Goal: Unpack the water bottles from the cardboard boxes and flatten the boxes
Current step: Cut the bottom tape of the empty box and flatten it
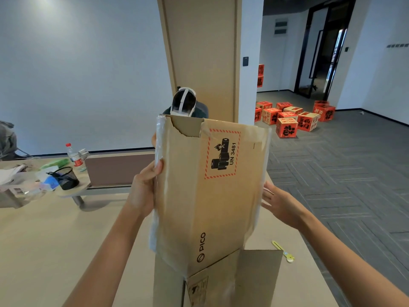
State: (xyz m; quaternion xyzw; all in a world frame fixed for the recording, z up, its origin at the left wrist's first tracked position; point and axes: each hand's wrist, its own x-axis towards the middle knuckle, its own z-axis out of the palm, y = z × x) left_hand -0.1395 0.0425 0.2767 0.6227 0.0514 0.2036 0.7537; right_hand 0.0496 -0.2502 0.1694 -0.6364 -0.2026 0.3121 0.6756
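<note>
**Cardboard box held upright between two hands**

A tall brown cardboard box (210, 191) stands on end in the middle of the view, raised over a pale wooden surface (44, 244). Its printed front faces the camera, with a red-bordered battery warning label near the top and a black logo low down. Clear tape runs along both long edges. The top edge is torn open, and the bottom flaps hang spread apart close to the camera.

The left hand (145, 189) grasps the box's left edge about halfway up, with the thumb pressed on the front face; the other fingers are hidden behind the cardboard. The right hand (280, 203) is released, its fingers straight, with the fingertips at the box's right edge, slightly lower than the left hand.

A yellow box cutter (284, 252) lies on the surface to the right of the box, below the right forearm. On a separate desk at far left stand a water bottle (74, 155) with a red cap and a black mesh cup (66, 178). Behind the box, another person's head (184, 104) shows just above its top edge. Red boxes (287, 121) sit on the grey floor at back right.
</note>
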